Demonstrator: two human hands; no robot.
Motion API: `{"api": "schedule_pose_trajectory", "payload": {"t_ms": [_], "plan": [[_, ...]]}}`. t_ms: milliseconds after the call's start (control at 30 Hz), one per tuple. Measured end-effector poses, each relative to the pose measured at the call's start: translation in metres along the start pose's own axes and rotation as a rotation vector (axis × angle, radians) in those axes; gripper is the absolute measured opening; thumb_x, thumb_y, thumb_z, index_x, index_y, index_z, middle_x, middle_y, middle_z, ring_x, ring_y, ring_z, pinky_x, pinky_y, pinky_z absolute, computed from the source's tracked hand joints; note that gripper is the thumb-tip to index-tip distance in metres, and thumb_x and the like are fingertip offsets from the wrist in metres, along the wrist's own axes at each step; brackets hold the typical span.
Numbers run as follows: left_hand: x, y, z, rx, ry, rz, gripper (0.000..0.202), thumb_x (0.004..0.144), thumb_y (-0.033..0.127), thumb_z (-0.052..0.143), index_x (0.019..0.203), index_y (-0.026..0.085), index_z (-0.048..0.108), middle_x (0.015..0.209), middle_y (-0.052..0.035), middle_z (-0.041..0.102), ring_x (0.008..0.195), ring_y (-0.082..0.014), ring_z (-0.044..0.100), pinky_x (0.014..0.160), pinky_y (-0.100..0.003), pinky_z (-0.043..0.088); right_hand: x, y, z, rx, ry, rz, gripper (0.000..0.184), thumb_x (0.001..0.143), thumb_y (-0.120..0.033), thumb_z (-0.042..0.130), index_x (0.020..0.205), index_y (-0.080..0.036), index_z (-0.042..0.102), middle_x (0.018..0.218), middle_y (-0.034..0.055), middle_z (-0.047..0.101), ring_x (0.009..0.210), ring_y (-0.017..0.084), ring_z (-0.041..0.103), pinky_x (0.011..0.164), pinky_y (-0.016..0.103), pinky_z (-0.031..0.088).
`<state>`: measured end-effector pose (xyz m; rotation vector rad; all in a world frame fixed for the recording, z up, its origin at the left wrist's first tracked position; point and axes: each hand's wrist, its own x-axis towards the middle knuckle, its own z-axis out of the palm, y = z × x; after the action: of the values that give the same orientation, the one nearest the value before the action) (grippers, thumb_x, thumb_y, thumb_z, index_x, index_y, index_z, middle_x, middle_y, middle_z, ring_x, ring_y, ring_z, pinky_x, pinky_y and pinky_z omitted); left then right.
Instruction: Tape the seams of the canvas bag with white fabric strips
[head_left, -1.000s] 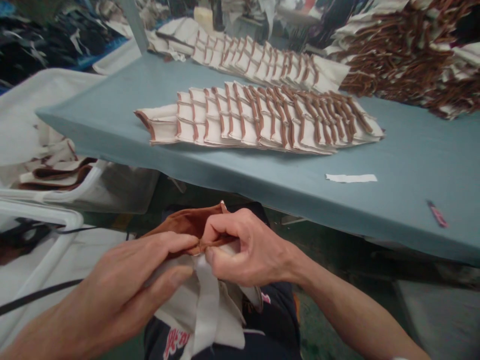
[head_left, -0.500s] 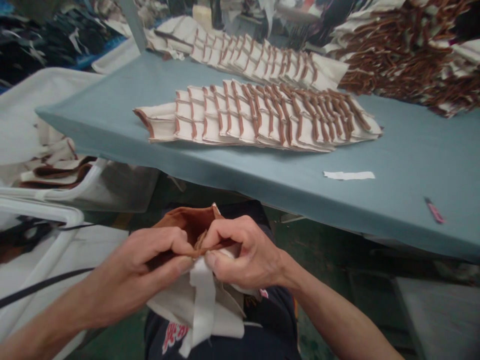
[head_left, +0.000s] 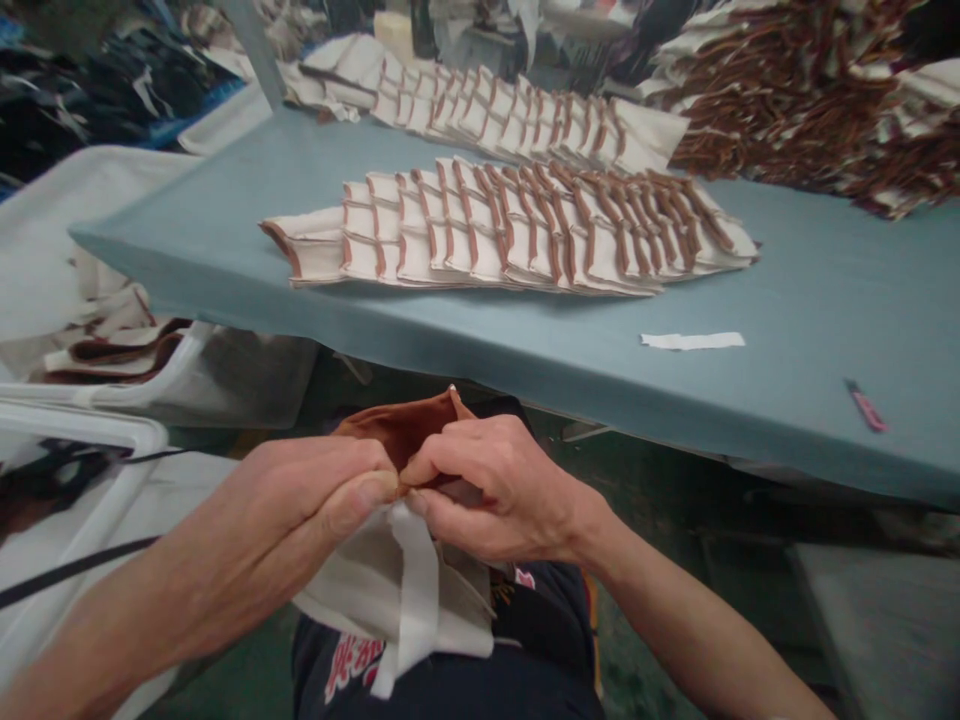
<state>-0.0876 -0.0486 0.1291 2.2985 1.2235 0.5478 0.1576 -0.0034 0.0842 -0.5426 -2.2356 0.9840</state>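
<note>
Over my lap I hold a cream fabric piece [head_left: 390, 595] with a brown lining. My left hand [head_left: 300, 510] pinches its brown top edge between thumb and fingers. My right hand [head_left: 495, 490] pinches the same edge right beside it, fingertips almost touching the left thumb. The brown lining [head_left: 397, 428] stands up behind my fingers and a white strip hangs down the middle of the cream part. Both hands are closed on the cloth, below the front edge of the blue-grey table [head_left: 525, 350].
On the table lies a fanned row of cream pieces with brown trim [head_left: 517, 230], a second row [head_left: 517, 115] behind it and a heap [head_left: 810, 100] at the back right. A white strip [head_left: 691, 341] and a small pink item [head_left: 866, 406] lie near the front. White bins [head_left: 90, 420] stand at left.
Both hands have risen slightly with the cloth and the brown lining stands higher. The pinch on the edge has tightened, fingertips closer together.
</note>
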Motion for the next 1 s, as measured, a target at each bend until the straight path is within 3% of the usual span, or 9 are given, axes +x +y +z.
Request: {"api": "schedule_pose_trajectory", "payload": {"t_ms": [100,167,267,433,567,667,833,933,1000], "plan": [[0.005,0.009,0.006,0.047,-0.021,0.082,0.04,0.117,0.03,0.044,0.087,0.026,0.07,0.08,0.0041,0.076,0.071,-0.0168,0.073,0.072,-0.027,0.054,-0.001,-0.004,-0.007,-0.139,-0.021,-0.054,0.016,0.101,-0.02,0.061,0.088,-0.021,0.069,0.071,-0.0003,0.07,0.068,0.016,0.061,0.069,0.03,0.039],[0.007,0.013,0.011,0.09,0.031,0.083,0.044,0.118,0.034,0.044,0.08,0.026,0.065,0.071,0.0044,0.069,0.06,-0.0163,0.067,0.061,-0.03,0.047,-0.003,-0.006,-0.011,-0.202,-0.026,-0.068,0.019,0.103,-0.02,0.06,0.086,-0.019,0.068,0.074,0.0021,0.072,0.069,0.017,0.061,0.069,0.032,0.039],[0.007,0.017,0.018,0.037,0.088,0.076,0.043,0.118,0.035,0.046,0.079,0.026,0.063,0.068,0.0057,0.065,0.056,-0.0145,0.061,0.056,-0.03,0.042,-0.009,-0.011,-0.016,-0.178,-0.016,-0.042,0.021,0.106,-0.021,0.058,0.088,-0.019,0.069,0.078,0.0046,0.076,0.071,0.017,0.062,0.07,0.032,0.041],[0.006,0.011,0.025,-0.388,-0.077,-0.052,0.048,0.116,0.038,0.046,0.071,0.024,0.046,0.063,0.0073,0.047,0.052,-0.0103,0.046,0.049,-0.023,0.035,-0.011,-0.015,-0.021,0.288,-0.07,0.114,0.002,0.088,-0.018,0.068,0.089,-0.02,0.068,0.077,-0.0037,0.069,0.067,0.012,0.058,0.068,0.025,0.044],[0.004,0.0,0.035,-0.595,-0.08,-0.142,0.051,0.113,0.047,0.048,0.069,0.023,0.042,0.064,0.0062,0.038,0.055,-0.0103,0.037,0.049,-0.023,0.031,-0.004,-0.005,-0.018,0.744,-0.177,0.371,0.013,0.09,-0.032,0.066,0.088,-0.019,0.067,0.074,-0.0046,0.06,0.062,0.011,0.049,0.057,0.023,0.039],[0.002,-0.002,0.043,-0.665,-0.052,-0.212,0.05,0.109,0.051,0.052,0.069,0.024,0.041,0.063,0.0061,0.036,0.054,-0.0112,0.033,0.047,-0.025,0.028,-0.001,0.004,-0.014,0.876,-0.166,0.417,0.024,0.093,-0.042,0.065,0.087,-0.019,0.065,0.071,-0.0048,0.054,0.061,0.012,0.045,0.056,0.025,0.038],[-0.003,0.008,0.05,-0.445,0.054,-0.077,0.042,0.106,0.029,0.053,0.069,0.024,0.034,0.06,0.007,0.031,0.049,-0.0106,0.034,0.048,-0.029,0.027,-0.004,0.004,-0.014,0.654,-0.188,0.353,0.031,0.104,-0.042,0.053,0.08,-0.022,0.059,0.073,-0.0018,0.057,0.065,0.014,0.05,0.061,0.029,0.041],[-0.009,0.013,0.049,-0.365,0.161,-0.014,0.039,0.105,0.023,0.051,0.07,0.023,0.035,0.059,0.0073,0.032,0.047,-0.0094,0.037,0.047,-0.029,0.028,-0.006,0.005,-0.018,0.453,-0.155,0.253,0.035,0.108,-0.041,0.044,0.081,-0.024,0.058,0.082,0.0016,0.067,0.076,0.017,0.06,0.076,0.032,0.048],[-0.013,0.01,0.048,-0.393,0.193,-0.058,0.039,0.106,0.025,0.048,0.07,0.023,0.033,0.058,0.0067,0.034,0.045,-0.0098,0.038,0.045,-0.028,0.03,-0.006,0.009,-0.021,0.355,-0.094,0.216,0.037,0.109,-0.039,0.037,0.085,-0.025,0.061,0.09,0.0028,0.071,0.083,0.019,0.065,0.087,0.034,0.05]]}}
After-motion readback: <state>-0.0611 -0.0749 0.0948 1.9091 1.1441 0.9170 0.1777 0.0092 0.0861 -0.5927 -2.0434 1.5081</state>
